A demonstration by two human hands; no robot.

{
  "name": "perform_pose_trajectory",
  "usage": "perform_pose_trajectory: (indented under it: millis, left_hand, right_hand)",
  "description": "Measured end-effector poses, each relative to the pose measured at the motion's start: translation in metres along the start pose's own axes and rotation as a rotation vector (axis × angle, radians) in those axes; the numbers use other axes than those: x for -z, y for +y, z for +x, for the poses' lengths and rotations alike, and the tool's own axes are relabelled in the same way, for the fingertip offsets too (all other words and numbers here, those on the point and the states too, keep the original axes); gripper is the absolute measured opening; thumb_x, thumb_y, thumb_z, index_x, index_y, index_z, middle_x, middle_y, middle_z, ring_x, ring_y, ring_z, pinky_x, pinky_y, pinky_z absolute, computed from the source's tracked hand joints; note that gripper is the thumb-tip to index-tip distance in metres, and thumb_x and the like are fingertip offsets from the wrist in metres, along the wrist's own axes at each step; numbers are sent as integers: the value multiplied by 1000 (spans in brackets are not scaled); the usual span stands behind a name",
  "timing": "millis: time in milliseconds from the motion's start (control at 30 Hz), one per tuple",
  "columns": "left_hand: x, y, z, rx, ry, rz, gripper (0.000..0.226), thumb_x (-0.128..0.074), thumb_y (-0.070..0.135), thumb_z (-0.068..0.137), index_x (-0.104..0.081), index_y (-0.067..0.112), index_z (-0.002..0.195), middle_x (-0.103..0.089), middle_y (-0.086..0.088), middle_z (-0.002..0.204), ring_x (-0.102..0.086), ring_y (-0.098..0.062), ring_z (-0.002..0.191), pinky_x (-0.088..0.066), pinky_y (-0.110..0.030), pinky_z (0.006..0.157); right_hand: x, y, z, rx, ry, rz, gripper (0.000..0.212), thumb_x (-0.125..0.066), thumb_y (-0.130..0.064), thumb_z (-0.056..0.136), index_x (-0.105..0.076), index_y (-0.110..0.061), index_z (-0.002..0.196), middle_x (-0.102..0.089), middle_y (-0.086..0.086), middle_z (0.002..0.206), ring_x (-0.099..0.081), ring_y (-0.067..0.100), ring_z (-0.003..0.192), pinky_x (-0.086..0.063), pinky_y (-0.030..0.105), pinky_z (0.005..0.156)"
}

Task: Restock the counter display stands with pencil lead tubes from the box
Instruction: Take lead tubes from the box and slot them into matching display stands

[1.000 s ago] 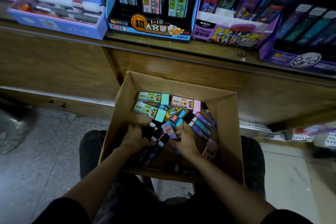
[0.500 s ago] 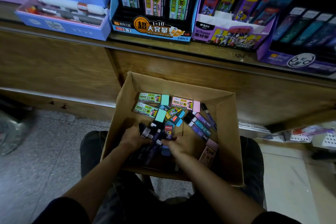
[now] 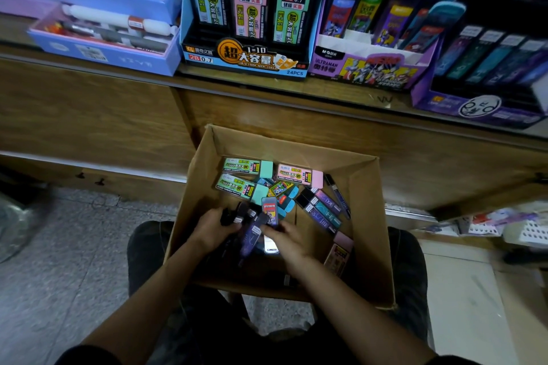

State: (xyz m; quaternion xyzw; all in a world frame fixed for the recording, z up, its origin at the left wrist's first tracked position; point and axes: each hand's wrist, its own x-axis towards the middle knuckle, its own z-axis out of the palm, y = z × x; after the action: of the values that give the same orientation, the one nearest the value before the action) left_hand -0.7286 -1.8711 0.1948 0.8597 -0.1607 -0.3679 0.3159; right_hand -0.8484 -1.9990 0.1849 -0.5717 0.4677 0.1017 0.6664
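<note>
Both hands down in the cardboard box [image 3: 367, 249] on the lap: left grip [image 3: 212, 231] curled round a bunch of dark lead tubes [image 3: 234, 216], right grip [image 3: 286, 241] pinching a purple tube [image 3: 251, 238]. Many loose tubes [image 3: 321, 210] lie in there, display stands [image 3: 243, 18] wait along the table [image 3: 341, 92] front edge, so I'd say early days

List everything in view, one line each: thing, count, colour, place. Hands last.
counter: one, brown wood, across the view
cardboard box: one, brown, below the counter
green lead cases: two, mint, box's far left
pink lead cases: two, box's far middle and near right
printed blue-capped tubes: a few, box middle
slim tubes: several, dark purple and teal, box right
2B 0.7 stand: one, blue, on counter
Ultraman stand: one, purple, to its right
third stand: one, purple, far right
pen tray: one, blue, counter left
left hand: grips a bundle of dark tubes
right hand: at the bundle, grip unclear
</note>
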Motion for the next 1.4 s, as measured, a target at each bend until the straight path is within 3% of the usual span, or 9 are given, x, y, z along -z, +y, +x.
perform_pose_trajectory:
  millis: [100, 200, 333, 400, 567, 700, 800, 933, 1400]
  left_hand:
    - [5, 10, -2, -78, 67, -156, 24, -69, 11, 83, -66, 5, 106, -70, -9, 101, -64, -22, 97, -48, -30, 85]
    - [10, 26, -5, -110, 20, -384, 20, -66, 3, 84, -64, 10, 103, -70, -3, 98, -64, -19, 97, -50, -27, 82]
    - [7, 54, -11, -40, -98, -787, 13, -60, 4, 87, -64, 13, 96, -75, -6, 90, -71, -17, 81, -55, -23, 64]
    - [5, 68, -16, 2, -138, -898, 16, -63, 13, 87, -62, 13, 103, -75, -6, 91, -71, -21, 85, -57, -32, 72]
    - [2, 95, -31, -152, -231, -783, 36, -75, 19, 71, -66, 14, 106, -72, -9, 104, -67, -26, 101, -52, -39, 90]
    - [5, 118, -41, -155, -180, -714, 41, -75, 14, 73, -64, 6, 112, -72, -12, 104, -67, -28, 100, -49, -47, 95]
    - [13, 140, -50, -185, -120, -678, 35, -75, 16, 75, -64, 7, 107, -72, -12, 100, -69, -27, 95, -52, -45, 90]
    - [25, 169, -60, -264, -57, -698, 18, -72, 14, 78, -65, 9, 94, -75, -4, 81, -71, -14, 70, -54, -20, 56]
    - [51, 254, -66, -412, -64, -855, 15, -64, 14, 82, -68, 8, 96, -75, -6, 84, -72, -17, 72, -53, -22, 52]
  right_hand:
    - [6, -11, -4, 81, 9, -6, 21, -65, -25, 87, -63, -11, 103, -67, -5, 81, -63, 1, 67, -48, 11, 58]
    - [18, -33, -9, 204, 16, -43, 21, -67, -27, 85, -65, -11, 98, -69, 9, 95, -65, 20, 85, -52, 31, 80]
    - [34, -63, -23, 305, -29, 100, 22, -62, -10, 88, -60, 3, 106, -62, 26, 96, -55, 25, 83, -44, 31, 73]
    - [41, -72, -31, 340, -19, 135, 25, -61, -8, 88, -58, 7, 107, -58, 38, 104, -54, 27, 84, -43, 35, 75]
    - [53, -90, -54, 400, 11, 190, 13, -60, -8, 89, -64, -6, 101, -69, 13, 101, -65, 23, 95, -49, 38, 91]
    - [72, -96, -69, 432, -18, 166, 14, -56, -8, 92, -61, -8, 104, -62, 20, 113, -61, 32, 105, -48, 45, 95]
    - [94, -105, -84, 546, -10, 79, 21, -53, -5, 92, -60, -23, 102, -65, 10, 110, -63, 21, 102, -50, 37, 90]
    - [124, -126, -106, 721, 72, -17, 31, -53, -2, 91, -60, -29, 102, -67, 0, 94, -66, 1, 81, -48, 11, 69]
    - [221, -213, -161, 1020, 353, -61, 16, -68, -13, 84, -61, -26, 89, -67, 1, 85, -65, 6, 63, -46, 13, 52]
